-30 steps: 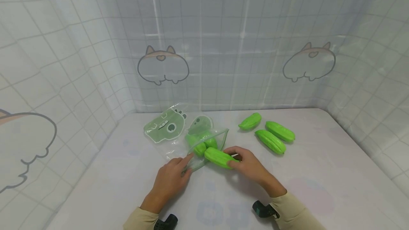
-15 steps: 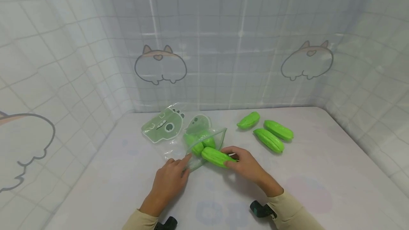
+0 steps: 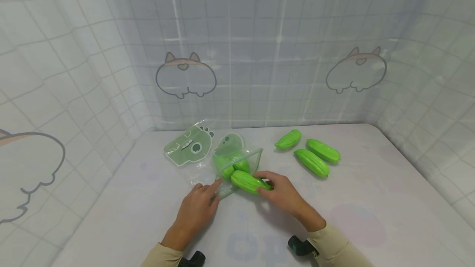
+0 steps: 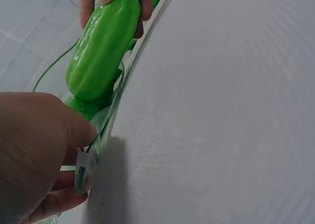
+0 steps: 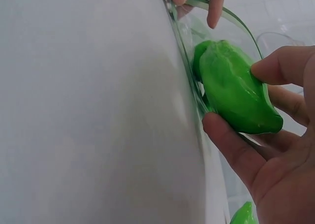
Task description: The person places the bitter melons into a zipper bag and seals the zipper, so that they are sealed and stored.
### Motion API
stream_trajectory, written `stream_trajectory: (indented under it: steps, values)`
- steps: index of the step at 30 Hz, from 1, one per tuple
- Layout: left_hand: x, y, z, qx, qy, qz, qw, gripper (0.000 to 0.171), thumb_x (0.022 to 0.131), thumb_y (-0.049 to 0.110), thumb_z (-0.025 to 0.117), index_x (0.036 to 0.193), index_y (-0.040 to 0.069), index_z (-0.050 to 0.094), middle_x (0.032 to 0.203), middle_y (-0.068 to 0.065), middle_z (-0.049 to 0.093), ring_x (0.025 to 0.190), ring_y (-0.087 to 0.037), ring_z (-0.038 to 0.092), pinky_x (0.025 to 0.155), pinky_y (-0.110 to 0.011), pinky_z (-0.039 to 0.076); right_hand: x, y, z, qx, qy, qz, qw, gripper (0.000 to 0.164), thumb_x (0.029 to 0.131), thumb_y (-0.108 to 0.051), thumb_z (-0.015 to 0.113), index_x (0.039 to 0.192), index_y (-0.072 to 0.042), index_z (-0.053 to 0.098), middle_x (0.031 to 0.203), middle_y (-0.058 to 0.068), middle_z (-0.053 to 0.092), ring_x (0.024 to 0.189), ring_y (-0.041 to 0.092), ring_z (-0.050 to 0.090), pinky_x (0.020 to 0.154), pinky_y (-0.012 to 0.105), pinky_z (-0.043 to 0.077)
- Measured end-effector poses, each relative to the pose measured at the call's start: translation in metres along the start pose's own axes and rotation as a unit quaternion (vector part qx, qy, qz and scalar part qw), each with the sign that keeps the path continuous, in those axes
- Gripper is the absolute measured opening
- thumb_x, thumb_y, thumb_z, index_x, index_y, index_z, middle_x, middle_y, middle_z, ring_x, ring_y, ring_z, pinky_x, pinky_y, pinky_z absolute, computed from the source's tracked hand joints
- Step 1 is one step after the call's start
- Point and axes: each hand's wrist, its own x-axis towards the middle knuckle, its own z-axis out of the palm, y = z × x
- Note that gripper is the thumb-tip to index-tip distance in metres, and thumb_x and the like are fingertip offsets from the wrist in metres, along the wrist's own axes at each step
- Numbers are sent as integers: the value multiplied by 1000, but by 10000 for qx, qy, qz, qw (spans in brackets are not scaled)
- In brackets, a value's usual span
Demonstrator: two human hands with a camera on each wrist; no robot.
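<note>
Leftward, a little farther toward the mouth of the clear zip bag [image 3: 228, 192], the right hand [image 3: 280, 190] is carrying a ridged green gourd [image 3: 248, 181], while the left hand [image 3: 198, 207] is staying at about the same spot.

The right hand is gripping the gourd by its right end, its thumb pressing one side and its fingers curling along the other. The left hand is pinching the green-edged rim of the bag between thumb and fingers. At the opening, the gourd is lying tilted, its left end overlapping the two bagged gourds [image 3: 242, 165] in the head view; how far it is reaching past the rim, I cannot tell.

Toward the back, a green cartoon face print [image 3: 191, 147] is lying flat on clear plastic; whether that plastic is belonging to the same bag, I cannot tell.

Right of the bag and well apart from it, three loose gourds are resting on the white table [image 3: 371, 164]: the rear gourd [image 3: 288, 139] is sitting by itself, while the right gourd [image 3: 323, 151] and the front gourd [image 3: 312, 162] are lying side by side. Behind everything, a grid-patterned sheet [image 3: 252, 32] is hanging, showing two animal outlines. Beige sleeves [image 3: 341, 246] are covering both forearms.
</note>
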Motion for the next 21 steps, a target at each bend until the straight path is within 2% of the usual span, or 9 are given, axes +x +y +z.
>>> stream_trajectory:
  steps: [4,14,21]
  values:
    - [0,-1,1,-6,-12,20,10000,46,83,11,78,128,13,68,87,-4,73,80,-24,61,66,-41,53,0,-3,4,-149,93,-166,9997,35,92,-12,72,127,-10,67,127,7,66,119,28,61,95,48,51]
    - [0,-1,0,49,-72,21,10000,44,83,11,77,127,13,68,89,-5,74,83,-25,62,67,-41,53,0,-10,13,-369,163,-235,9989,33,90,-10,73,122,-8,68,125,10,66,113,26,63,86,38,55]
    - [0,-2,0,2,-76,53,10000,46,83,11,78,128,13,68,89,-5,73,83,-25,62,70,-42,53,-3,-14,15,-109,-35,-83,9999,41,88,0,60,128,-8,67,129,8,63,116,22,60,86,36,54]
